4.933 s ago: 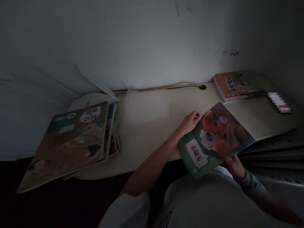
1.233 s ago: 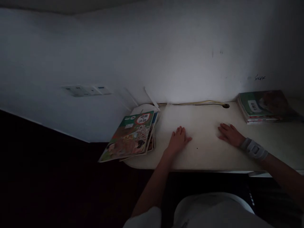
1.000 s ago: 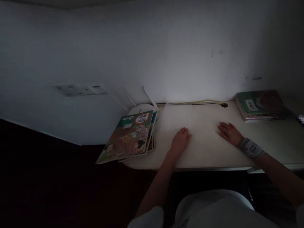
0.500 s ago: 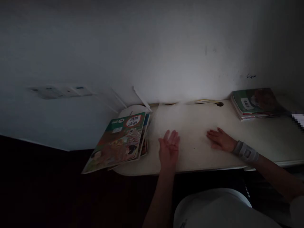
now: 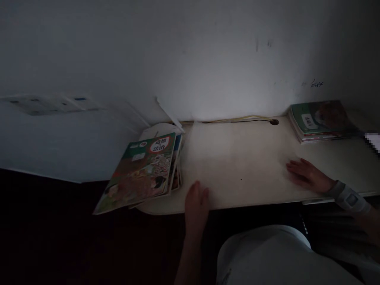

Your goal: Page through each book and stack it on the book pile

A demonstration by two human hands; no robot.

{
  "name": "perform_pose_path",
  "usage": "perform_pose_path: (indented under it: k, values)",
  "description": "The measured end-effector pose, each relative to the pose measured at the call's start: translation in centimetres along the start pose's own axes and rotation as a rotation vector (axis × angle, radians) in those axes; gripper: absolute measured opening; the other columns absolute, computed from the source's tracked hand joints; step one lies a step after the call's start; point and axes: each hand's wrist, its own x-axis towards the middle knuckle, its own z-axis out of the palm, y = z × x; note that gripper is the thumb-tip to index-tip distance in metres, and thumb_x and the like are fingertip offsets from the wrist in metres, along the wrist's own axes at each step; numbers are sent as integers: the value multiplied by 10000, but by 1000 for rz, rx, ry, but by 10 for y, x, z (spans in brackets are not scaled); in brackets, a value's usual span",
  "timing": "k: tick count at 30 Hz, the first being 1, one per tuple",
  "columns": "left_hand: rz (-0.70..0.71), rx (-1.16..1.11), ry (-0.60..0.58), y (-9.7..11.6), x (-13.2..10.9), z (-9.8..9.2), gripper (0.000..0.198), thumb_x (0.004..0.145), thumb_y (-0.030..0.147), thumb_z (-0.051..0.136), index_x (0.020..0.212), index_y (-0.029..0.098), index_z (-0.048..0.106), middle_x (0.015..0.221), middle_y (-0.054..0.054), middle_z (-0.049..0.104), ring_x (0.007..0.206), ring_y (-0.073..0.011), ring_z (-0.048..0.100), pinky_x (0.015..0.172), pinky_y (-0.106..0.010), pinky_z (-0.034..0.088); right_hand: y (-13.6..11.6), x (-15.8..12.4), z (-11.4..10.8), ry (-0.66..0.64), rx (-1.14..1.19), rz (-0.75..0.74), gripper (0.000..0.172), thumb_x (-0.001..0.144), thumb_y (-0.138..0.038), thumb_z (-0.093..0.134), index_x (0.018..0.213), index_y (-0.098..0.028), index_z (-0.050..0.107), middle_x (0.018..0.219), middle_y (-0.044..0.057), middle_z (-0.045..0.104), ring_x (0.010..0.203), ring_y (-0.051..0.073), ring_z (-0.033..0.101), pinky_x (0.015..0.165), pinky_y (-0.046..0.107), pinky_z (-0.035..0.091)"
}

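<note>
My left hand (image 5: 196, 204) is at the near edge of the pale desk (image 5: 237, 158), fingers stretched and together, holding nothing, just right of a stack of books (image 5: 142, 172) topped by a green illustrated cover. My right hand (image 5: 307, 176) lies flat and open on the desktop to the right, with a grey band on its wrist. A second stack of books (image 5: 322, 120) with a green cover on top sits at the back right, beyond the right hand.
The left stack overhangs the desk's rounded left end. A yellow and black cable (image 5: 237, 118) runs along the wall to a hole (image 5: 274, 122) in the desktop. A white wall rises behind. The space below the desk is dark.
The green book I held is now on the back right stack. My left hand has drawn back from mid-desk to the near edge. My right hand slid to the right.
</note>
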Motion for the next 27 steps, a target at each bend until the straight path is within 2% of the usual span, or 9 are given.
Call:
perform_pose_path:
  k: [3, 5, 8, 11, 13, 14, 16, 20, 27]
  values:
    - [208, 241, 98, 27, 4, -1, 728, 826, 514, 519, 1386, 73, 375, 1496, -244, 265, 1412, -379, 157, 1132, -564, 140, -4, 1, -12, 65, -49, 14, 462, 893, -424, 454, 1342, -320, 486, 1418, 48, 462, 1360, 262, 338, 1120, 541, 234]
    - [345, 325, 38, 60, 12, 9, 678, 865, 500, 475, 1418, 133, 340, 1538, -194, 189, 1430, -361, 63, 1136, -565, 101, -11, 17, -22, 124, -101, 41, 502, 898, -436, 435, 1383, -305, 437, 1475, 51, 376, 1381, 263, 295, 1127, 525, 231]
    - [613, 430, -295, 111, 32, 43, 559, 925, 483, 353, 1414, 212, 369, 1552, -120, 200, 1439, -321, 49, 1130, -559, 133, -24, 55, -26, 137, -191, 96, 581, 921, -467, 372, 1442, -213, 342, 1509, 119, 297, 1403, 280, 237, 1111, 556, 216]
    - [768, 551, -672, 135, 51, 87, 641, 902, 580, 320, 1431, 219, 347, 1548, -121, 209, 1435, -341, 55, 1103, -617, 130, -26, 88, -12, 25, -244, 140, 661, 917, -535, 347, 1436, -125, 337, 1504, 204, 263, 1396, 342, 230, 1049, 628, 247]
    - [750, 619, -841, 132, 58, 109, 747, 866, 661, 293, 1448, 194, 312, 1547, -146, 192, 1427, -370, 73, 1077, -659, 126, -18, 98, -1, -44, -258, 135, 683, 912, -563, 338, 1441, -130, 323, 1504, 215, 252, 1386, 356, 248, 1024, 647, 258]
    - [736, 636, -876, 127, 59, 116, 790, 848, 693, 284, 1458, 191, 285, 1549, -148, 177, 1423, -381, 79, 1070, -671, 119, -13, 100, 4, -63, -260, 127, 686, 911, -574, 331, 1448, -148, 309, 1508, 206, 247, 1385, 354, 251, 1021, 650, 258]
    - [719, 642, -869, 114, 59, 124, 839, 824, 729, 272, 1475, 203, 231, 1557, -135, 149, 1419, -391, 83, 1072, -673, 96, -2, 100, 9, -70, -260, 112, 686, 907, -594, 317, 1461, -191, 281, 1519, 178, 234, 1390, 344, 244, 1028, 644, 249]
    - [717, 604, -780, 98, 54, 123, 832, 822, 740, 234, 1479, 230, 215, 1563, -110, 140, 1423, -374, 88, 1097, -635, 78, 10, 97, 14, -38, -269, 92, 697, 893, -626, 308, 1463, -225, 278, 1520, 157, 246, 1389, 336, 252, 1034, 631, 248]
    - [737, 592, -829, 99, 53, 118, 796, 843, 709, 251, 1474, 226, 222, 1562, -97, 159, 1426, -337, 118, 1107, -605, 101, 16, 92, 27, 87, -309, 89, 647, 909, -606, 286, 1416, -214, 373, 1495, 140, 326, 1362, 305, 322, 1021, 594, 281]
